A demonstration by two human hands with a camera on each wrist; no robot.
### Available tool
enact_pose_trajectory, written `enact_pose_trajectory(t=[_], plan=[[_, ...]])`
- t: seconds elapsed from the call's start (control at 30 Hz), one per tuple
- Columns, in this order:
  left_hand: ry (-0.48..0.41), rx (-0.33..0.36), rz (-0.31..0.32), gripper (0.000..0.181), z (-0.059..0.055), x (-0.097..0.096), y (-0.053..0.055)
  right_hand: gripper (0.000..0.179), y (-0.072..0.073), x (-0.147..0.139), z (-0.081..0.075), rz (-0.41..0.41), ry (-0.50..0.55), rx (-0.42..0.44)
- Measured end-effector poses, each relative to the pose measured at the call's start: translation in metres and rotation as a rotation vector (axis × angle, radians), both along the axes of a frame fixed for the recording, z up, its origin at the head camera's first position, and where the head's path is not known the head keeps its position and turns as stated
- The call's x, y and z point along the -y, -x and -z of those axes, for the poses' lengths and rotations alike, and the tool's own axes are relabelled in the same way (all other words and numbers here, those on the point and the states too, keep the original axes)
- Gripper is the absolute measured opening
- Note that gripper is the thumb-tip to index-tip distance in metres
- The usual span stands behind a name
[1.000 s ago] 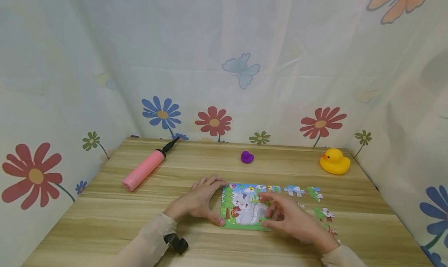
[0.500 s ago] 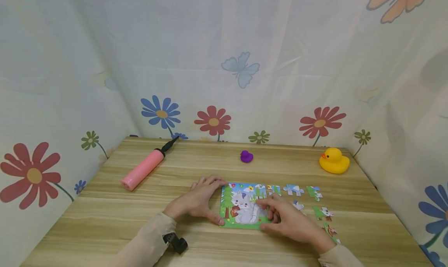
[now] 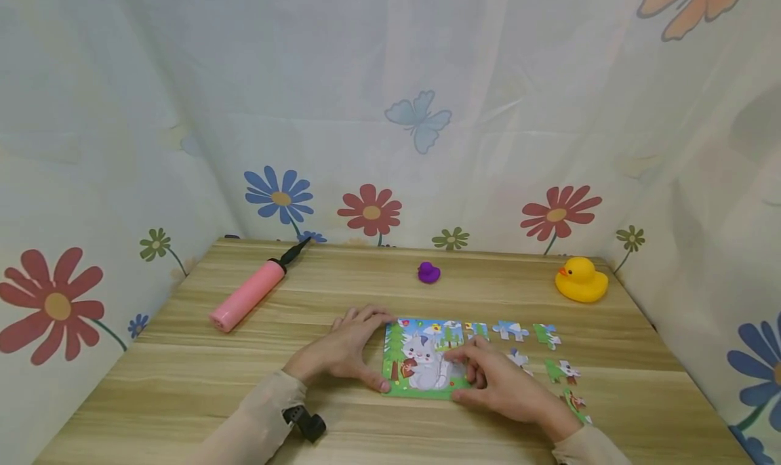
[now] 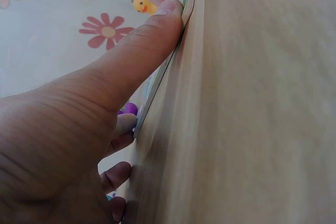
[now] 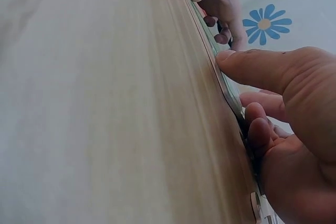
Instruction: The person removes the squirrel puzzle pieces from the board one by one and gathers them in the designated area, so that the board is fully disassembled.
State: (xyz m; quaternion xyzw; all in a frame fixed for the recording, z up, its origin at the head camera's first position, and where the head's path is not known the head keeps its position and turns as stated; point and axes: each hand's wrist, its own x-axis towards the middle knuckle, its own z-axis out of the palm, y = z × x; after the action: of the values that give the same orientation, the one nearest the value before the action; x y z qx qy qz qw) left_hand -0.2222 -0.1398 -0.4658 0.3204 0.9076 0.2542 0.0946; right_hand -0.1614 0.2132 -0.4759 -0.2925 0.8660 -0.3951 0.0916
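A jigsaw puzzle (image 3: 421, 356) with a grey squirrel picture lies flat on the wooden table. At its left side is my left hand (image 3: 342, 351), the thumb resting on the near left corner and a fingertip at the far left corner. The left wrist view shows that thumb (image 4: 152, 32) nearly straight along the puzzle's edge. My right hand (image 3: 503, 382) presses on the right part, index finger over the squirrel's tail and thumb at the near edge. In the right wrist view its other fingers (image 5: 258, 127) are bent beneath the palm and hold nothing that I can see.
Several loose puzzle pieces (image 3: 511, 331) lie right of the puzzle, some partly behind my right hand. Further back are a purple toy duck (image 3: 430, 273) and a yellow rubber duck (image 3: 582, 280). A pink hand pump (image 3: 250, 295) lies at the left. A flowered curtain (image 3: 329, 112) surrounds the table.
My right hand has come down and slightly left, bringing its index finger and thumb onto the puzzle, where they have since stayed. My left hand keeps its place.
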Motion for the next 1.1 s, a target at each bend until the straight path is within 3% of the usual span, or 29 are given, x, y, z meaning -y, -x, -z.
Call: enact_pose_trajectory(t=[0.37, 1.1], plan=[[0.011, 0.0, -0.007, 0.12, 0.0014, 0.0015, 0.0013, 0.055, 0.0009, 0.0036, -0.0009, 0.001, 0.032, 0.024], [0.004, 0.006, -0.007, 0.119, 0.001, 0.0002, 0.0005, 0.056, 0.0033, -0.0055, -0.008, 0.031, 0.118, -0.036]])
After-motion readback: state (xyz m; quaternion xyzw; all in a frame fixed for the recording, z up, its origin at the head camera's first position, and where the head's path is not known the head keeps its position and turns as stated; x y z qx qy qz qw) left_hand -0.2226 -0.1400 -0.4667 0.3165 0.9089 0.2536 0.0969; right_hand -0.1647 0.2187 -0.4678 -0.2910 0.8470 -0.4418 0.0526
